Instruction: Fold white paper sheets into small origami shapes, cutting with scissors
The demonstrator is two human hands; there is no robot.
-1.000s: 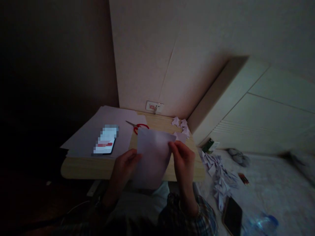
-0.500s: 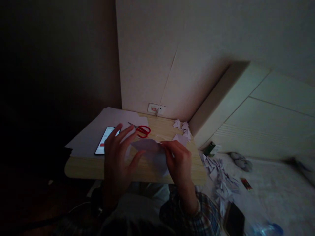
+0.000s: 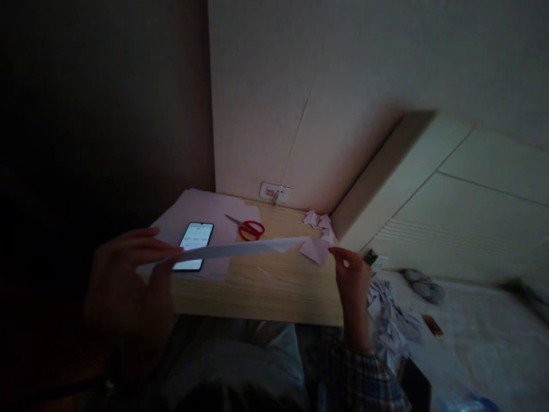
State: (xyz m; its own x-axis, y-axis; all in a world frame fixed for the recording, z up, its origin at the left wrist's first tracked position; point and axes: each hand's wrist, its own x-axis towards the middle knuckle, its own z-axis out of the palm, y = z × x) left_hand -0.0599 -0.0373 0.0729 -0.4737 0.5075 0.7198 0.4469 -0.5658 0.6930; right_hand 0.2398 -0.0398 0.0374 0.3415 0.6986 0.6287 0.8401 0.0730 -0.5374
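A white sheet of paper (image 3: 249,248), seen almost edge-on, stretches as a narrow band above the table. My left hand (image 3: 132,280) pinches its left end between thumb and fingers, in front of a lit phone (image 3: 197,232). At the far right end, the fingertips of my right hand (image 3: 352,277) are pinched together; the paper's edge there is faint. Below that end a folded piece of paper (image 3: 315,252) lies on the table. Red-handled scissors (image 3: 251,230) rest behind the band, blades partly over a stack of paper sheets (image 3: 223,206).
Several small folded paper shapes (image 3: 310,218) stand at the table's (image 3: 266,300) back right corner. A wall socket (image 3: 275,193) with a plug is behind. On the bed (image 3: 484,337) to the right lie a heap of folded papers (image 3: 392,326), a dark phone (image 3: 415,386) and grey fabric (image 3: 422,285).
Both hands have moved apart, left hand leftward and right hand rightward. The paper, shorter and bent between them before, now spans a wide band. My left hand, open half a second ago, has closed on it.
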